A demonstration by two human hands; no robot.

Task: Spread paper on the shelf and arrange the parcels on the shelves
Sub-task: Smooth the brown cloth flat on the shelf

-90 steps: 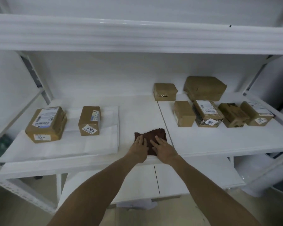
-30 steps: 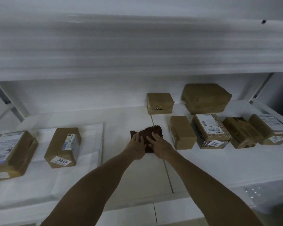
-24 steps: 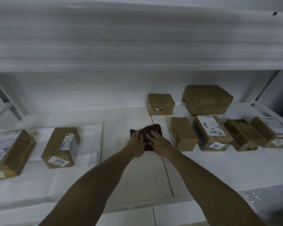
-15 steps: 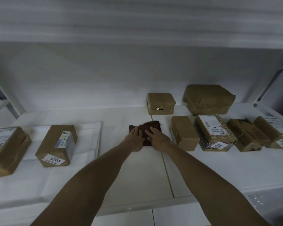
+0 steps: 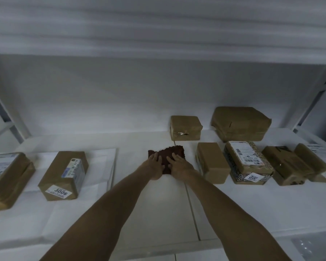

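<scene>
A dark brown cloth (image 5: 172,153) lies flat on the white shelf (image 5: 151,213) near its middle seam. My left hand (image 5: 154,167) and my right hand (image 5: 179,165) press on the cloth side by side, fingers spread and pointing to the back. A sheet of white paper (image 5: 102,172) covers the left part of the shelf. On it stand a brown parcel marked 3006 (image 5: 64,175) and a larger labelled parcel (image 5: 7,178) at the left edge. Several brown parcels sit on the right half, the nearest a plain one (image 5: 212,162) just right of my right hand.
The upper shelf's front edge (image 5: 158,40) hangs low across the top of the view. A small parcel (image 5: 184,128) and a big wrapped one (image 5: 240,123) stand at the back wall. Shelf uprights (image 5: 6,113) (image 5: 312,98) frame both sides.
Both hands have slid the brown cloth from the shelf's front edge toward the back, near the plain parcel. My head has moved closer under the upper shelf.
</scene>
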